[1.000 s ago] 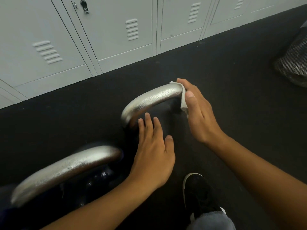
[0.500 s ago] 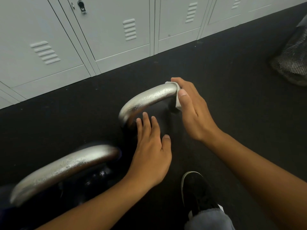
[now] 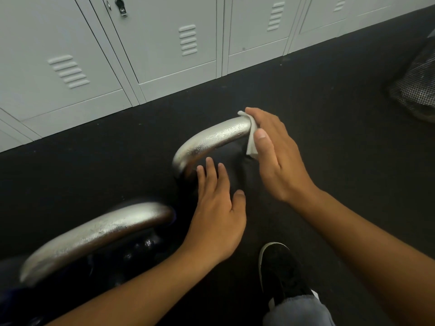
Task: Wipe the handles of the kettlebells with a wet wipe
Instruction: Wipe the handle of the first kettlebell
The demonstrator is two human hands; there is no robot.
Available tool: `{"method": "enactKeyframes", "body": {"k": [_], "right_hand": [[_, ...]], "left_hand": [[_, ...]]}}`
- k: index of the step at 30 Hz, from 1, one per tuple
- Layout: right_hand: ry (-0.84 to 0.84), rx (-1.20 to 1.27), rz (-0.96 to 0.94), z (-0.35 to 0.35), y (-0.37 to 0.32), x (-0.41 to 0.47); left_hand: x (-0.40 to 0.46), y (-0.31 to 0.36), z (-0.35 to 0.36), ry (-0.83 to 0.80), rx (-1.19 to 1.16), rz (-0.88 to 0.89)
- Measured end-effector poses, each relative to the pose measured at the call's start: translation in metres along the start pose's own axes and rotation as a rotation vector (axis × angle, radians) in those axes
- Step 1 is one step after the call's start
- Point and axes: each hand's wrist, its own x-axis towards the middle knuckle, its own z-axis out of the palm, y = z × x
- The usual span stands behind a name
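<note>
A right hand clamps a wet wipe around a kettlebell handle while the left hand rests flat, fingers straight.

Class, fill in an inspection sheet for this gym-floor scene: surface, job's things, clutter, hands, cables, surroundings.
Surface: dark floor.
Job's things: white wipe on the right end of the far kettlebell handle; near kettlebell handle untouched.
Clutter: mesh bag at the right edge.
Hands: right hand holds the wipe around the far handle; left hand flat on that kettlebell's body.
Cables: nothing seen.
Surroundings: grey lockers; black shoe.
</note>
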Motion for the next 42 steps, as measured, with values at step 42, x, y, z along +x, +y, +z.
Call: {"method": "enactKeyframes", "body": {"k": [42], "right_hand": [[-0.168,-0.169,-0.294,-0.003,0.001,-0.009]], "left_hand": [[-0.010,0.012,-0.006,0.063,-1.027,0.019]]}}
